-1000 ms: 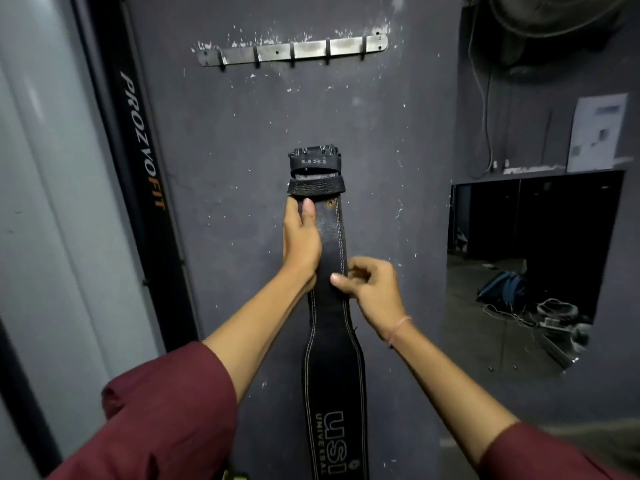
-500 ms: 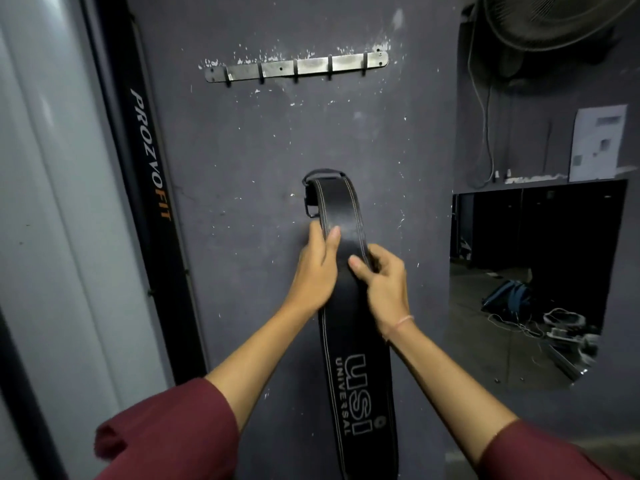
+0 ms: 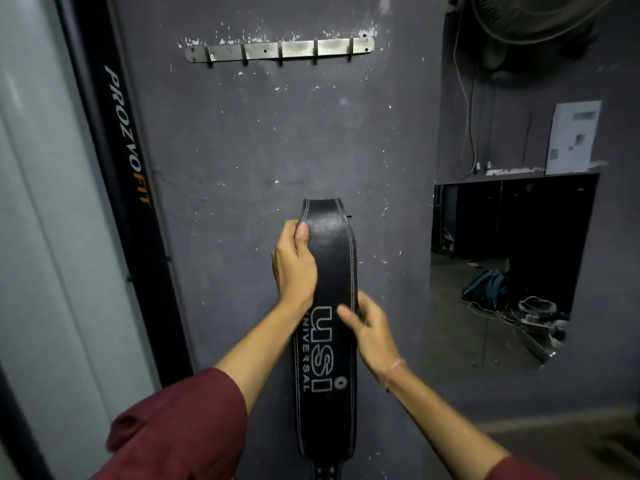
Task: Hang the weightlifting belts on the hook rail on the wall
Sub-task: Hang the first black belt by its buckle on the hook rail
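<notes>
A black leather weightlifting belt (image 3: 330, 258) with white stitching and "USI UNIVERSAL" lettering hangs folded over in front of the dark wall. My left hand (image 3: 294, 266) grips its left edge near the folded top. My right hand (image 3: 369, 329) holds the right edge lower down, by the lettering. The buckle end is hidden behind the fold. High on the wall is a metal hook rail (image 3: 280, 50) with several bare hooks, well above the belt.
A black frame post marked "PROZVOFIT" (image 3: 128, 140) runs down the left. At right, an opening (image 3: 512, 268) shows a floor with a bag and cables. A fan (image 3: 533, 15) and cord hang at upper right.
The belt has been folded further over, so the buckle end dropped out of sight behind it. My left hand shifted along the belt and my right hand slid down to the lettering.
</notes>
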### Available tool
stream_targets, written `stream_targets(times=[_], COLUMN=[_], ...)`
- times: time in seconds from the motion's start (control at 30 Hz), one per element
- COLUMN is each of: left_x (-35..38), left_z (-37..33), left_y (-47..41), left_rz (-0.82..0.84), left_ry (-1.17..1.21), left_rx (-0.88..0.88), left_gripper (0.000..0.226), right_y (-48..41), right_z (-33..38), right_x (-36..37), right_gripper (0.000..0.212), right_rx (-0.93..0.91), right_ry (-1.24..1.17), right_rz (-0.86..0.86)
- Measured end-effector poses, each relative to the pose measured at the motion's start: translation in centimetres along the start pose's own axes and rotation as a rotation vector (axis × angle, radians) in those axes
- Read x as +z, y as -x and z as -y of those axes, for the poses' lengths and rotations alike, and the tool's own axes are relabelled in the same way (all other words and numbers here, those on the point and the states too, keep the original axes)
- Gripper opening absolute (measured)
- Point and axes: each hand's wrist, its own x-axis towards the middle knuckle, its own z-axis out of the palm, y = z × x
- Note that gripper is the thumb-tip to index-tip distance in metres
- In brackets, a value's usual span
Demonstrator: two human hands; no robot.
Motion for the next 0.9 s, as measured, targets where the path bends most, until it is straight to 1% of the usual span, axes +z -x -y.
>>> stream_targets(times=[0.1, 0.2, 0.27, 0.33, 0.4, 0.5, 0.57, 0.63, 0.77, 0.83, 0.9], left_x=[-0.3, -0.5, -0.4, -0.4, -0.7, -0.8, -0.8, -0.8, -1.4, -1.9, -2.4], left_z=[-0.1, -0.2, -0.6, -1.4, -1.9, -1.9, -2.1, -2.8, -3.0, -2.3, -0.9], left_y=[-0.6, -0.8, -0.9, -1.5, -2.3, -2.5, -2.4, -3.0, -3.5, -1.4, 1.4], left_rz=[-0.009, -0.014, -0.010, -0.028, -0.053, -0.017, 0.030, 0.036, 0.070, 0.098, 0.092], left_ry=[-0.026, -0.035, -0.018, 0.003, 0.018, 0.036, 0.057, 0.026, -0.075, -0.100, -0.105], left_rx=[0.008, 0.002, -0.001, -0.031, -0.054, -0.036, -0.010, 0.005, 0.013, 0.039, 0.067], left_gripper=[0.033, 0.033, 0.034, 0.033, 0.031, 0.032, 0.035, 0.040, 0.028, 0.029, 0.025], right_y=[2.1, -1.5, -4.7, -5.9, -4.1, 1.2, 2.3, 1.5, -0.4, -1.3, -2.7], right_z=[-1.1, 3.1, 6.6, 7.6, 5.8, 1.8, 0.8, 1.7, 4.2, 5.5, 7.2], right_x=[0.0, 0.3, 0.8, 1.2, 1.4, 1.2, 1.2, 1.6, 2.4, 2.8, 3.1], right_gripper=[0.023, 0.011, 0.009, 0.012, 0.018, 0.030, 0.033, 0.035, 0.033, 0.030, 0.030], right_rx=[0.077, -0.034, -0.107, -0.138, -0.101, -0.010, 0.008, -0.008, -0.083, -0.116, -0.150], right_ry=[0.024, 0.024, -0.019, -0.067, -0.108, -0.048, -0.072, -0.128, -0.162, -0.167, -0.172], right_rz=[0.031, 0.007, -0.041, -0.056, -0.016, 0.031, -0.015, -0.065, -0.120, -0.144, -0.172])
